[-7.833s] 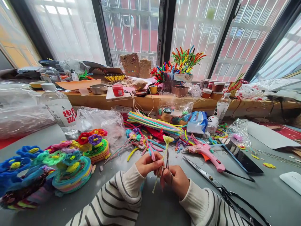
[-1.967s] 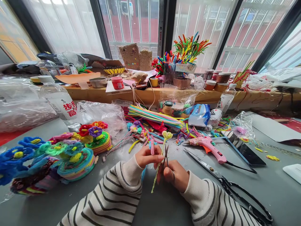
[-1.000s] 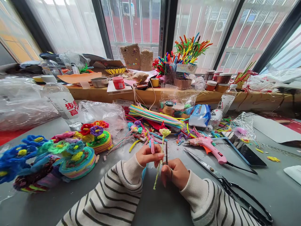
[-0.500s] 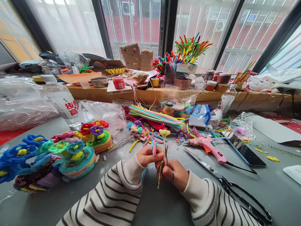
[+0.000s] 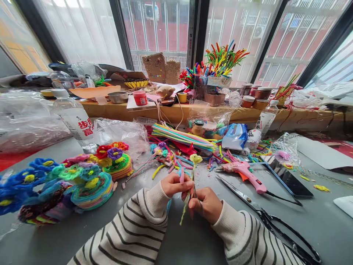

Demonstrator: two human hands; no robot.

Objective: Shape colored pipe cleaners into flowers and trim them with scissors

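Note:
My left hand [image 5: 176,185] pinches the stem of a small pale yellow flower [image 5: 195,159], whose green-yellow fuzzy stem [image 5: 184,210] slants down below the fingers. A pink and light-blue fuzzy piece [image 5: 181,174] also shows at the left fingertips. Close beside it on the right, my right hand [image 5: 205,204] is closed around a small pair of scissors [image 5: 195,186]. Their narrow blades point up next to the stem, and the fingers hide most of the handles.
Large black-handled scissors [image 5: 249,200], a pink glue gun [image 5: 245,173] and a phone [image 5: 286,176] lie to the right. Fuzzy flowers [image 5: 30,178] stand at the left. Pipe cleaners [image 5: 184,137] lie behind the hands, with bottles [image 5: 74,117] further out.
The yellow flower has shifted slightly right and its lower stem end has swung left, so the stem tilts more. Both hands remain nearly in place.

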